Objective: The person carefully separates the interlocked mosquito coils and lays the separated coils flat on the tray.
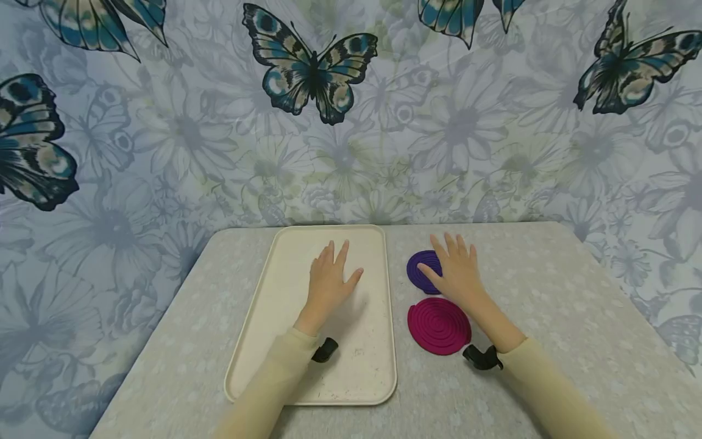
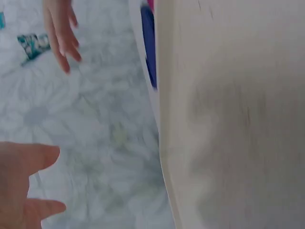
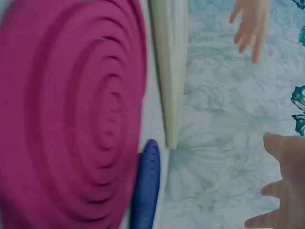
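My left hand (image 1: 327, 281) hovers over a cream tray (image 1: 351, 378), its fingers spread and holding nothing. To the right of the tray lie two flat coiled discs, one dark blue (image 1: 419, 272) and one magenta (image 1: 439, 326). My right hand (image 1: 459, 274) is above the blue disc, covering part of its right side, with fingers spread and nothing held. In the right wrist view the magenta disc (image 3: 86, 114) shows its spiral ridges up close, with the blue disc (image 3: 147, 191) beyond it. The left wrist view shows the tray's surface (image 2: 228, 143) under a hand's shadow.
The table (image 1: 554, 292) has a pale patterned cover and extends to the right of the discs. Behind it stands a wall (image 1: 378, 164) printed with flowers and butterflies. Small dark specks lie on the near part of the tray. A black band sits at each wrist.
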A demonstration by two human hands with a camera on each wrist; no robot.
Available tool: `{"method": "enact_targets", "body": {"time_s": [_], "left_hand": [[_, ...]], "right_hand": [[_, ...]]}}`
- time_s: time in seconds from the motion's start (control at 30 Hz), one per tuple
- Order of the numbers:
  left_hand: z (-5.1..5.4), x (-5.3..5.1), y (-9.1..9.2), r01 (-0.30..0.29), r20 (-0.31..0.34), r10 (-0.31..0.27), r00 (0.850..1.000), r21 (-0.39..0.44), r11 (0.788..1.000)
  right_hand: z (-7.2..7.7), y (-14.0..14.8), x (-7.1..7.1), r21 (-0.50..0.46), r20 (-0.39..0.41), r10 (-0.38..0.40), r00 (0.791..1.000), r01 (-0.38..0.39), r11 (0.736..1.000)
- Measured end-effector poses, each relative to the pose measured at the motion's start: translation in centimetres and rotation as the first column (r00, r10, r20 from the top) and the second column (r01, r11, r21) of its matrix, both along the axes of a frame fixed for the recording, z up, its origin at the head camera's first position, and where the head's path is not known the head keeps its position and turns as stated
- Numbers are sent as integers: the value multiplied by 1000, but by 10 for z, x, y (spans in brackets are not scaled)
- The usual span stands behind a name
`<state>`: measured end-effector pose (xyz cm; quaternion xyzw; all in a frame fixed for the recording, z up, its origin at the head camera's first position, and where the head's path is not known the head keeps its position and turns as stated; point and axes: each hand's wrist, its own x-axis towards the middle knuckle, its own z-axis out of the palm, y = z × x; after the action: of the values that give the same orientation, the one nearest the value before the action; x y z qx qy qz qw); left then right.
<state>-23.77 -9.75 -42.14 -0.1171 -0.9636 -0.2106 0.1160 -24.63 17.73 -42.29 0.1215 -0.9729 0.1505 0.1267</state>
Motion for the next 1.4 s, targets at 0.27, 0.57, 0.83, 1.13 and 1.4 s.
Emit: {"method": "enact_targets", "body": {"time_s": [0.27, 0.57, 0.83, 1.13, 1.4], "left_hand": [[-4, 38, 49, 122, 30, -134, 991, 251, 960], [-28, 61, 78, 179, 191, -256, 948, 346, 921], [-39, 58, 78, 272, 263, -394, 881, 400, 875], [-44, 56, 80, 484, 202, -487, 850, 69, 873], [-48, 54, 80, 495, 170, -490, 855, 17, 869]], "right_hand": [[-18, 17, 23, -223, 12, 63, 998, -59, 973], [-40, 30, 51, -384, 86, 78, 993, -39, 923], [-55, 35, 67, -392, 56, 96, 994, -66, 917], [-57, 29, 71, -399, 30, 91, 995, -72, 914], [-58, 28, 71, -534, 102, 76, 992, -10, 845]]}}
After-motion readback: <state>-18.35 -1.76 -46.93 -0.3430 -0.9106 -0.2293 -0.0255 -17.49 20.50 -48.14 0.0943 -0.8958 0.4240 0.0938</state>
